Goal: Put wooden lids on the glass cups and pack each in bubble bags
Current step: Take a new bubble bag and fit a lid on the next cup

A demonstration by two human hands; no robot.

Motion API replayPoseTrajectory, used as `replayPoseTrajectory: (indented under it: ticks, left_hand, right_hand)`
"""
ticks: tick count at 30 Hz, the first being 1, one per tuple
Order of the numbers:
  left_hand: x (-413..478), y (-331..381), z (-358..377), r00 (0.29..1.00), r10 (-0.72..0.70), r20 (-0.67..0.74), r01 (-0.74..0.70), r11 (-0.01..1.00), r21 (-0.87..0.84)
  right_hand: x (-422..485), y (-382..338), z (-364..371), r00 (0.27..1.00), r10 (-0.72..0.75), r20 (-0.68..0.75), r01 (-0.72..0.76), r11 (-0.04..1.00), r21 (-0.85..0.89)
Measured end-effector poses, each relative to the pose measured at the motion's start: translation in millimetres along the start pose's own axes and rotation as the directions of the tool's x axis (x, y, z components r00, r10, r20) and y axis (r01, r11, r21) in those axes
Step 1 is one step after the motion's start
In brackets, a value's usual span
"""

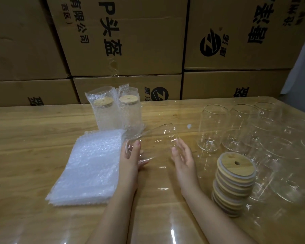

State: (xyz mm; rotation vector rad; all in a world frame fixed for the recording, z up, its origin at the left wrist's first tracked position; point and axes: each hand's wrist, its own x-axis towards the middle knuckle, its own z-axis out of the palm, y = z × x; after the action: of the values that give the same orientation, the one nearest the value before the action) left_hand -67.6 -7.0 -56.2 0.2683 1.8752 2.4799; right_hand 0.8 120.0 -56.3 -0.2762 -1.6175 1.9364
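Head view: the person's left hand (132, 154) is wrapped round one end of a glass cup (157, 138), holding it tilted over the middle of the table (25, 131). The right hand (182, 157) is loose and flat, fingertips just touching the cup's side. The glass looks slick, stiff and breakable, so gripping round the body probably beats pinching the rim. Wooden lids (235, 175) are stacked toward the right edge and bubble bags (88, 166) piled toward the left.
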Motion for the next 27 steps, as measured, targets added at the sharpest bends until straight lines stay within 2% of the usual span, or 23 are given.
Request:
replayPoseTrajectory:
  ticks: [3, 10, 14, 21, 27]
  left_hand:
    - [4.1, -0.2, -5.9, 1.0, 0.008, -0.001, -0.008, 0.998, 0.058]
    - [5.2, -4.1, -2.6, 1.0, -0.024, -0.016, 0.025, 0.999, 0.039]
    - [5.3, -4.8, -2.1, 0.999, 0.006, -0.047, -0.004, 1.0, 0.028]
    - [5.2, -3.7, -1.7, 0.999, -0.01, -0.044, 0.012, 0.999, 0.037]
    - [3.2, 1.7, -0.3, 0.999, -0.039, -0.022, 0.039, 0.999, 0.033]
  right_hand:
    - [1.4, 4.9, 0.3, 0.999, 0.036, 0.007, -0.036, 0.999, -0.032]
    - [4.9, 11.0, -1.9, 0.998, 0.056, -0.023, -0.058, 0.994, -0.095]
    - [1.1, 9.0, -0.4, 1.0, 0.018, -0.012, -0.019, 0.991, -0.131]
    - [-4.0, 1.1, -1.2, 0.988, -0.131, 0.079, 0.146, 0.962, -0.231]
    - [-1.7, -1.9, -1.1, 0.994, -0.072, 0.078, 0.086, 0.974, -0.208]
